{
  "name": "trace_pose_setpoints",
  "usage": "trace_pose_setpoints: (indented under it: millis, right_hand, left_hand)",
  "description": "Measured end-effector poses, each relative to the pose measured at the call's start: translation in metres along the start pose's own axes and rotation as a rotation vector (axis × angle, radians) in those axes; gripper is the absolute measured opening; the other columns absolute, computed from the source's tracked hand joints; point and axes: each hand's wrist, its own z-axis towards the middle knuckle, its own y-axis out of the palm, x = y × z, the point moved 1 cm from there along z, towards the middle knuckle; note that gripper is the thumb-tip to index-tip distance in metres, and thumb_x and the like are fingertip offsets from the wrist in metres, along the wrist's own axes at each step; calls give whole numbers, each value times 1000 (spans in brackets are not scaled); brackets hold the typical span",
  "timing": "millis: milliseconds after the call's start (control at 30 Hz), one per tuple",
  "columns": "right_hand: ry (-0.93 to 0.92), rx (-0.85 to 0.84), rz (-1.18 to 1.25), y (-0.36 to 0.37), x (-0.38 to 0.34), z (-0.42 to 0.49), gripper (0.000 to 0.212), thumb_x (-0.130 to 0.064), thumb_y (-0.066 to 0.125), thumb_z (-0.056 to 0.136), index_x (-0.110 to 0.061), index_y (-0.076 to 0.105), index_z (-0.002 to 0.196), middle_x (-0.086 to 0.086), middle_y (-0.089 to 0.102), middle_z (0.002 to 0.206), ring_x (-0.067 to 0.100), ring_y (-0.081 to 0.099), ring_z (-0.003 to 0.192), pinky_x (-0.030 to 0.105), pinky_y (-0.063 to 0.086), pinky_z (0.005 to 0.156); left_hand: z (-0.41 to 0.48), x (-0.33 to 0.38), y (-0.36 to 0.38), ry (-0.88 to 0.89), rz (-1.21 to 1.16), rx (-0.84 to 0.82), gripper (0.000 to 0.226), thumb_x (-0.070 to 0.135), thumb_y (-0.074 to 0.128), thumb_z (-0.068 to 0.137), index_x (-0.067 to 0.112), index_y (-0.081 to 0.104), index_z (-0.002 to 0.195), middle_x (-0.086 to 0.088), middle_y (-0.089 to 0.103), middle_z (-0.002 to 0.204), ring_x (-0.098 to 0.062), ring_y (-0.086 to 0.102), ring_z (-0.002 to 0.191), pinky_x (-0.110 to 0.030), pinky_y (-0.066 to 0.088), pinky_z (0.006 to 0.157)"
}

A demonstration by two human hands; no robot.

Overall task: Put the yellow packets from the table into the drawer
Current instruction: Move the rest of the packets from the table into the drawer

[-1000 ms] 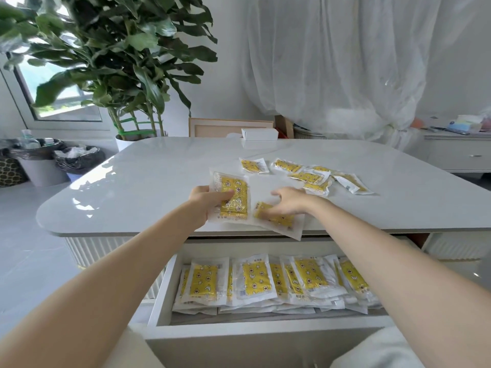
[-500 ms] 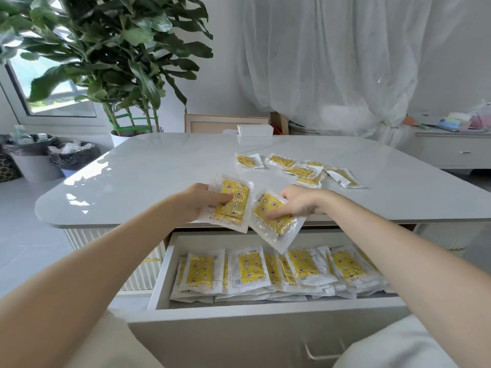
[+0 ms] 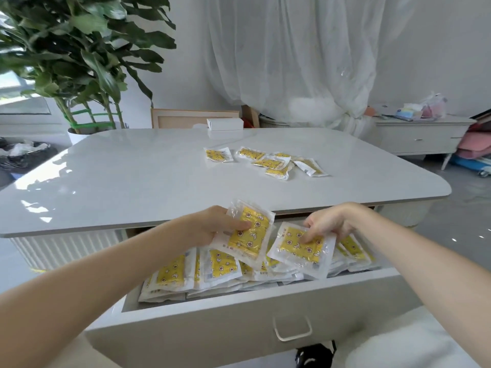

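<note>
Left hand pinches a yellow, clear-edged plastic packet, thumb across its face, fingers behind. Right hand grips a second yellow plastic packet at its upper right corner, fingertips on top. Both packets hang tilted above the open white drawer, just in front of the table's front edge; the two packets nearly meet at their inner corners, and contact cannot be judged.

Drawer: pulled out under the glossy white rounded tabletop, already lined with a row of overlapping yellow packets. Open gap shows at the drawer's left front corner; front wall carries a white loop handle.

Beyond the drawer, on the tabletop's far right half, a loose cluster of yellow packets remains. Left half of the tabletop bare and reflective. A small white box sits at the far edge.

Past the table: leafy green potted plant far left, sheer white curtain behind, white sideboard far right.
</note>
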Motion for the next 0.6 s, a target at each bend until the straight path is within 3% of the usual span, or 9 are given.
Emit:
trace_pose_setpoints:
  millis: [100,200,333,433,533,600]
  right_hand:
    - [116,73,108,-7,31,3,14,-12,52,98,-7,59,109,10,69,95,21,70,75,33,60,60]
    - [221,193,182,-18,62,12,25,-11,51,97,-3,55,120,15,59,121,26,71,81,30,57,48]
    - [321,369,352,-31,90,25,11,-10,47,99,-2,53,102,14,62,88,21,65,45,23,49,33]
    - [364,489,406,-39,109,37,9,-11,46,99,-5,48,105,14,58,86,19,54,26,20,43,28]
    - [371,534,505,-41,120,51,8,-4,45,98,-2,47,105,15,53,101,21,54,26,20,44,28]
    - [381,576,497,-38,120,50,6,3,44,96,2,48,91,14,51,100,26,69,50,23,49,34]
  left_hand:
    - [10,-7,29,-41,-34,-81,24,13,70,83,4,65,104,-12,70,100,-25,68,83,-38,58,77]
    - [20,-12,47,-66,-24,-129,26,10,69,84,5,64,109,-12,70,103,-24,69,84,-40,58,78]
    - [36,-21,50,-109,-9,-96,34,10,70,83,2,60,115,-16,70,109,-31,69,95,-47,55,85]
    - [49,-25,51,-126,-34,-76,35,10,72,82,0,61,114,-18,70,108,-31,70,91,-45,58,79]
    - [57,-30,55,-148,-59,-73,33,9,72,81,-2,63,111,-19,71,104,-28,71,81,-40,61,65]
    - [62,-32,56,-157,-59,-72,35,11,72,81,-1,63,112,-18,72,101,-29,71,81,-36,59,57]
